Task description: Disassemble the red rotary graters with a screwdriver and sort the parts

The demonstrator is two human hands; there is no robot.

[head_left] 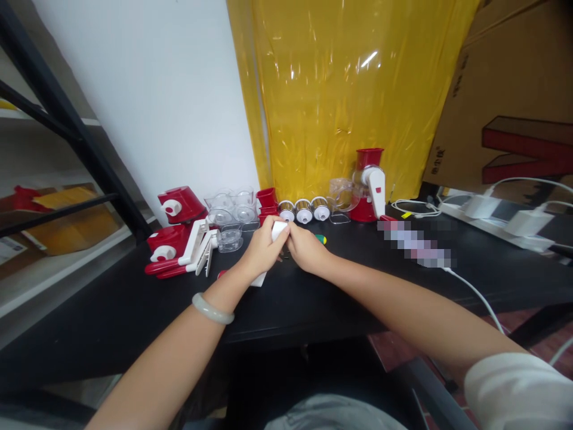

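My left hand (263, 243) is closed around a small white plastic part (280, 229), whose pale end shows above the thumb. Against it, my right hand (310, 249) is closed too, its fingertips meeting the left hand; what lies inside those fingers is hidden. Below my left wrist, a flat white piece (259, 279) with a bit of red beside it shows partly. Just behind my right hand, a green and yellow tool end (321, 239) sticks out. Several metal grater drums (303, 210) with white rims stand in a row behind both hands.
On the left of the black table (179, 316) are red grater bodies (181, 203), white crank handles (197, 248) with red grips and clear plastic parts (230, 209). An assembled red and white rotary grater (367, 188) stands at the back right. A power strip (501, 221) with cables lies farther right.
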